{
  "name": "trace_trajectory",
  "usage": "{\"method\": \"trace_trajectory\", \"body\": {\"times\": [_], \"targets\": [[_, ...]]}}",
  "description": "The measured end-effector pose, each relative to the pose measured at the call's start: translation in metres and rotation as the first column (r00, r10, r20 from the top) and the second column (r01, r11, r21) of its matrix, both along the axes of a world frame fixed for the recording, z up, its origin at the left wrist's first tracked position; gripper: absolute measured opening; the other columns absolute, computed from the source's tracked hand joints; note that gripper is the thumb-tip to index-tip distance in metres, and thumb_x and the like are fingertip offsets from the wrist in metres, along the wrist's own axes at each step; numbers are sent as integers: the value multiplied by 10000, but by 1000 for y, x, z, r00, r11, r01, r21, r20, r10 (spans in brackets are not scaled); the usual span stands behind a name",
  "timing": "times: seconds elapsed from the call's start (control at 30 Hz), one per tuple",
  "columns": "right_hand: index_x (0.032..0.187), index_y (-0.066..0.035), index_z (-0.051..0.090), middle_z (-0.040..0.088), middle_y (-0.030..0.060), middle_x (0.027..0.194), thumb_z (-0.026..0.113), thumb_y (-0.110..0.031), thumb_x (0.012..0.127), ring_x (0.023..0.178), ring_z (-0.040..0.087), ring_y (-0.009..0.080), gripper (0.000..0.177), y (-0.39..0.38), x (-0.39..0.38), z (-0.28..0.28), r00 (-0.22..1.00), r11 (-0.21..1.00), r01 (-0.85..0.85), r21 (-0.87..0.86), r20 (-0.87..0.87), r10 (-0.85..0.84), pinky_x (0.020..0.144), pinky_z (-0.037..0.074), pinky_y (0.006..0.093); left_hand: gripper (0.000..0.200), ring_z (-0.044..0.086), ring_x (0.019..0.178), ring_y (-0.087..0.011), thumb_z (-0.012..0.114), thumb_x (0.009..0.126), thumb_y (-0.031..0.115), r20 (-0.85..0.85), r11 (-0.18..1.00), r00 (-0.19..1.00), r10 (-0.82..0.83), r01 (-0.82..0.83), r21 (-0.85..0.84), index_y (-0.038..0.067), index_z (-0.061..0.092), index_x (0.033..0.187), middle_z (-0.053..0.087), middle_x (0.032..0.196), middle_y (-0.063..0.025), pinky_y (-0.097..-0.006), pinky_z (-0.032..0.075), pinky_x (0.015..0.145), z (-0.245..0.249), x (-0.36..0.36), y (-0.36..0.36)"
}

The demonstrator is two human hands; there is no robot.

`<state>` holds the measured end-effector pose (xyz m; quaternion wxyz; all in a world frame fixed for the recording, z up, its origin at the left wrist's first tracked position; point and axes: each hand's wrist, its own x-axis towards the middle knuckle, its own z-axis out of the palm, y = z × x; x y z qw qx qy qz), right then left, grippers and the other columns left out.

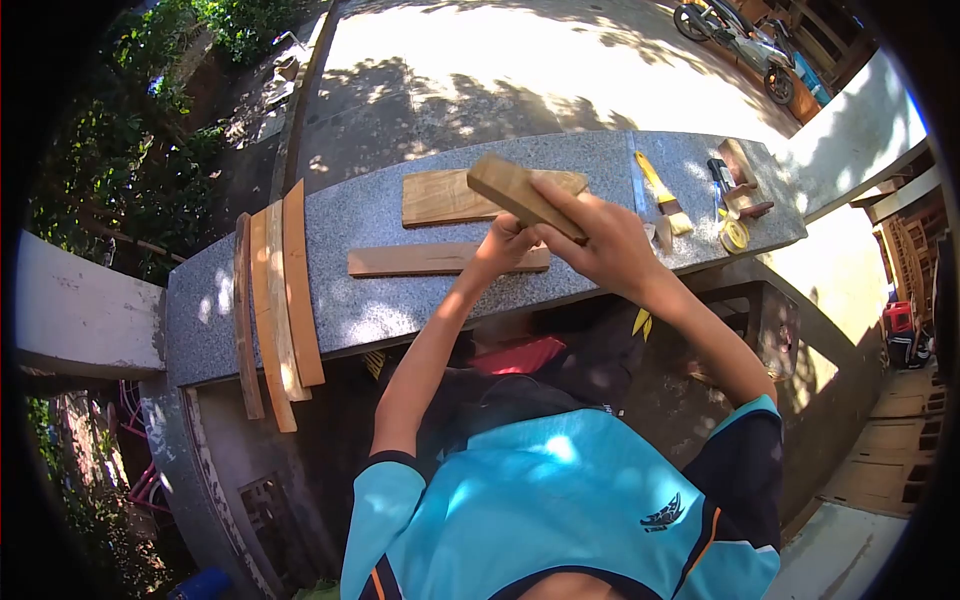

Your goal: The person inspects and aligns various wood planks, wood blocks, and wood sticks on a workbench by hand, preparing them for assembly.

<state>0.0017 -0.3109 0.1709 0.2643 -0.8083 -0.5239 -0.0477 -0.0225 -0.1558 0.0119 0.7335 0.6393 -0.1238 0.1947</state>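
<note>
A thick wooden block (515,190) is held up at a slant over the granite counter (340,220). My left hand (500,245) is closed at its lower edge, with the fingertips partly hidden. My right hand (605,240) grips the block's near right end, fingers along its upper side. Behind the block lies a wide wooden board (435,197), partly covered by it. A narrower wooden strip (400,261) rests closer to my body, and my left hand overlaps it in view.
Several long wooden strips (275,310) lie at the counter's left, overhanging its front edge. On the right are a yellow-handled paintbrush (660,190), a yellow tape roll (734,236) and a wooden tool (740,180). A motorcycle (740,45) stands beyond, in the yard.
</note>
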Motion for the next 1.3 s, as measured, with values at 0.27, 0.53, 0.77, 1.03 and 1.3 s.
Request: {"method": "trace_trajectory", "body": {"times": [0.27,0.53,0.77,1.03,1.3], "targets": [[1274,-123,456,594,150,787,632,-175,769,678,586,273,537,6,-8,24,977,958,-211,196,60,203,590,456,348,265,433,586,-52,583,852,195,-8,1000,1000,-11,10,-14,20,513,665,489,606,35,-232,378,522,10,-5,0],[1244,-191,497,544,107,682,608,-311,788,606,546,260,484,19,-4,22,963,925,-268,267,41,267,521,418,357,269,430,575,-63,585,843,173,26,1000,1000,-2,2,7,18,494,643,484,600,28,-237,376,520,10,-9,-1],[1251,-175,492,516,106,653,621,-262,779,550,511,263,497,33,-8,39,921,865,-374,335,24,389,509,398,366,275,427,565,-73,586,836,153,48,999,998,29,-30,18,17,477,623,480,595,22,-241,374,518,8,-16,1],[1197,-173,538,603,120,772,605,-316,785,603,559,266,441,40,-12,49,865,857,-497,135,-6,502,540,440,367,286,424,554,-84,589,827,131,103,998,995,-5,-2,70,15,458,601,475,589,15,-246,372,515,3,-33,11],[1227,-154,513,588,135,825,597,-278,798,695,575,274,454,35,9,53,824,833,-553,14,-141,549,552,428,358,300,421,543,-95,591,819,109,121,994,991,-48,36,99,13,439,579,471,583,8,-251,370,513,-2,-39,12]]}}
